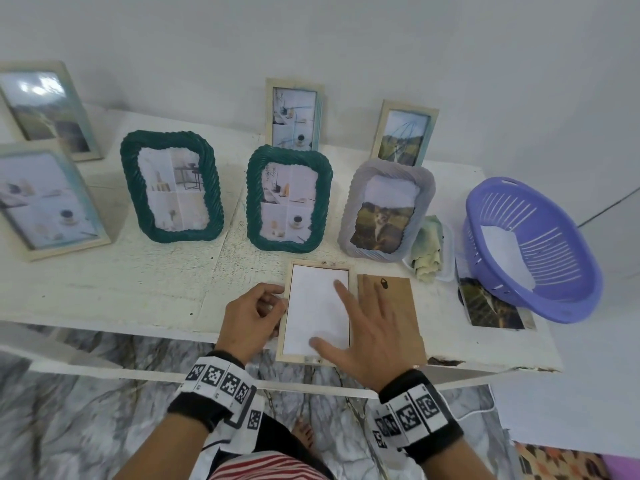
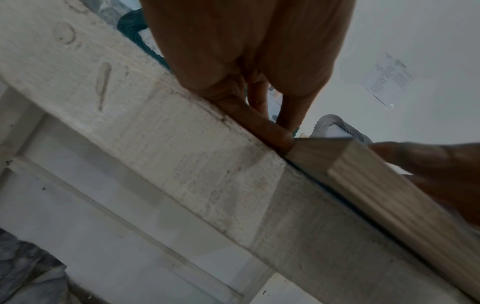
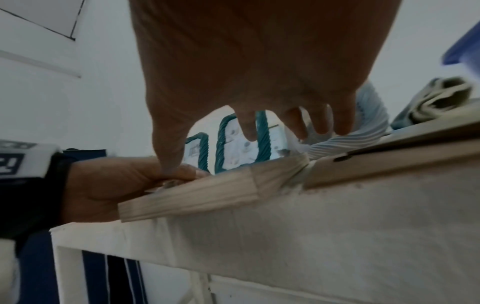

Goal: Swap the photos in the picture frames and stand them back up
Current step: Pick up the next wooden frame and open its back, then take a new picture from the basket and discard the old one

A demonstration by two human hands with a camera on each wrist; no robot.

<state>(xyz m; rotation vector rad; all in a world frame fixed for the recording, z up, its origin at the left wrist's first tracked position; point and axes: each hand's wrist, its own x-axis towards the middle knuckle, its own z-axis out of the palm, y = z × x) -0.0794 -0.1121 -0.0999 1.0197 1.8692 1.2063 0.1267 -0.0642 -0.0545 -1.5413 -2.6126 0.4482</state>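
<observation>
A light wooden frame (image 1: 287,341) lies face down at the table's front edge, with the white back of a photo (image 1: 311,306) inside it. My left hand (image 1: 277,303) grips the frame's left rail with curled fingers; the left wrist view shows a fingertip (image 2: 280,139) against the frame's side (image 2: 363,185). My right hand (image 1: 327,313) is spread flat, its index finger and thumb pressing on the white sheet. The brown backing board (image 1: 398,306) lies just right of the frame, partly under my right hand. A loose landscape photo (image 1: 491,306) lies further right.
Two green frames (image 1: 171,187) (image 1: 289,199) and a grey frame (image 1: 386,211) stand behind, with several wooden frames at the back and left. A purple basket (image 1: 530,251) and a folded cloth (image 1: 429,247) sit at the right. The flat frame slightly overhangs the table edge (image 1: 173,334).
</observation>
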